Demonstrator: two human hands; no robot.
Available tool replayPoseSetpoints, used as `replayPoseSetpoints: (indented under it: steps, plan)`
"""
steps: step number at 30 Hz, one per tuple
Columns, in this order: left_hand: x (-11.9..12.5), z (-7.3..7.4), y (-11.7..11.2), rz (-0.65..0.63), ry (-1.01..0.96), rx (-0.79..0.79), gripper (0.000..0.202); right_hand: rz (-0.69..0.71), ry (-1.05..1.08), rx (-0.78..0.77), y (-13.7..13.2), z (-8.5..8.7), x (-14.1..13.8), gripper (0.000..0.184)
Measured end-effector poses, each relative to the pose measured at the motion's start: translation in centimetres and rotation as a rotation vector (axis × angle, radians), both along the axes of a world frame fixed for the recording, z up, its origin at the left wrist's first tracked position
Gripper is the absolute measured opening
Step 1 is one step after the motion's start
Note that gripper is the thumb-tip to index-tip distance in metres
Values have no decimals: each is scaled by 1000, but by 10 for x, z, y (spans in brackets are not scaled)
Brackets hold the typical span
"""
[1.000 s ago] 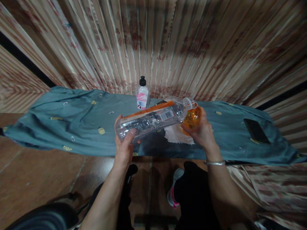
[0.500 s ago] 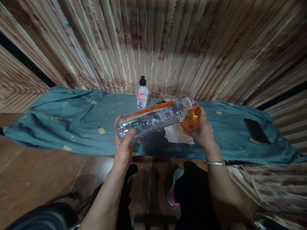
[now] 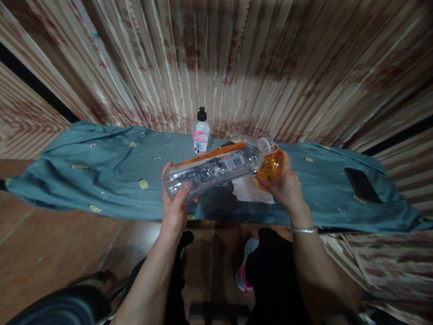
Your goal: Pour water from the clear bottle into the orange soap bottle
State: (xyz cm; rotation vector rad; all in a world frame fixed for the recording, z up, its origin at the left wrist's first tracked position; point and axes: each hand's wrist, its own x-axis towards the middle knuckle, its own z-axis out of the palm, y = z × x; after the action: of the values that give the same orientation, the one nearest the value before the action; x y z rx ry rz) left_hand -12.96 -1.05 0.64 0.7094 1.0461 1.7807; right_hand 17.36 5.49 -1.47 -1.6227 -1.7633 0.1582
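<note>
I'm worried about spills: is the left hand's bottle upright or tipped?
Tipped: the bottle slants sideways from the left hand toward the right hand.

Gloss Meets Matt

Clear, glossy plastic on the drink bottle (image 3: 219, 168) in the left fingers (image 3: 183, 190), highlights glinting all along it! See-through and shiny, the amber container (image 3: 271, 168) inside the right fingers (image 3: 267, 185). Beneath those, matt white paper (image 3: 249, 193), rough-edged. Behind them, a polished, silvery metal bangle (image 3: 302, 230). And under all the fingers, the tablecloth (image 3: 111, 167): matt fabric, softly wrinkled!

Striped, flower-patterned curtains (image 3: 209, 58) hang in folds above a brown tiled floor (image 3: 67, 243).
</note>
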Motion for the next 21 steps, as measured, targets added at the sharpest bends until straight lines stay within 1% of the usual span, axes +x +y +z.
replayPoseSetpoints:
  steps: [5,10,16,21]
  plan:
    - [1,0,0,11,-25,-1,98,-8,-7,-14,-1,2,-1,109]
    - [1,1,0,15,-19,-7,94,2,-11,15,0,1,-1,109]
    - [-2,-1,0,-13,8,-6,102,1,-31,37,1,-2,1,108]
    - [-3,-1,0,-16,23,-8,98,-7,-34,40,1,-3,1,109]
